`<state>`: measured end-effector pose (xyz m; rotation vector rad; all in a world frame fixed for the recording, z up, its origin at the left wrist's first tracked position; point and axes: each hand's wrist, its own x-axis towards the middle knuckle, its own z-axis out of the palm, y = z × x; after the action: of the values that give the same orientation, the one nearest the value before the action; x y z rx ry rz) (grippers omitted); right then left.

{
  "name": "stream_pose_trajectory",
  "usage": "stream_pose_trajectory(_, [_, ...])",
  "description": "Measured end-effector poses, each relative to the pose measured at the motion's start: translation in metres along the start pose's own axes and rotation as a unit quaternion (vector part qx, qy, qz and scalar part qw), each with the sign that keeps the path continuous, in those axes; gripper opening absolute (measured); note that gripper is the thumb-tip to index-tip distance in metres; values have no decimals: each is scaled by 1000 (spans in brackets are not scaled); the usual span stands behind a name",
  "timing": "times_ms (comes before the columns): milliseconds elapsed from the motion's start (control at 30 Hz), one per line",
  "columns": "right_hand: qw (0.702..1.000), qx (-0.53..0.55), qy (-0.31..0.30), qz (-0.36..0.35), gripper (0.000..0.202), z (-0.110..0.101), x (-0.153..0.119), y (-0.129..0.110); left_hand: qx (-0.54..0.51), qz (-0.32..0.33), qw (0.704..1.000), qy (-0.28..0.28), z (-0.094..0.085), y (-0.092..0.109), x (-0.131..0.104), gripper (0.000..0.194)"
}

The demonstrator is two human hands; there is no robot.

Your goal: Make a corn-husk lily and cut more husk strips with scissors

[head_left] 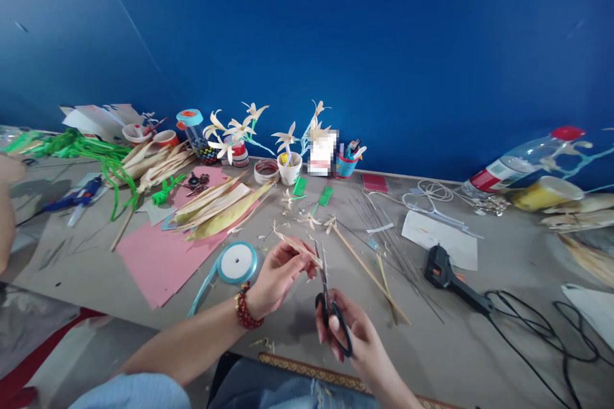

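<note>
Between the thumb and fingers of my left hand is a narrow strip of dried corn husk, pale cream in colour. My right hand grips black-handled scissors with fingers through the loops. Their blades point away from me and lie against the near end of the strip; whether they cut into it I cannot tell. A roll of light blue ribbon lies left of my left hand. Just beyond the blades are small cream husk flowers and scraps, beside a thin wooden stick.
Pink paper sheets and dried husks lie to the left. A black glue gun with its cord, thin wires and a plastic bottle are on the right. Husk flowers stand in a white cup. Another person's arm shows far left.
</note>
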<state>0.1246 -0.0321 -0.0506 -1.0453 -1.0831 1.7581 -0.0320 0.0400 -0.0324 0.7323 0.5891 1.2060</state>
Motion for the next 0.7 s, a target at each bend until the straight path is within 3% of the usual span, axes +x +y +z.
stream_pose_trajectory(700, [995,-98,4,0,55,-9,-7,-1,42,-2,999,-19,-6,-2,0,18])
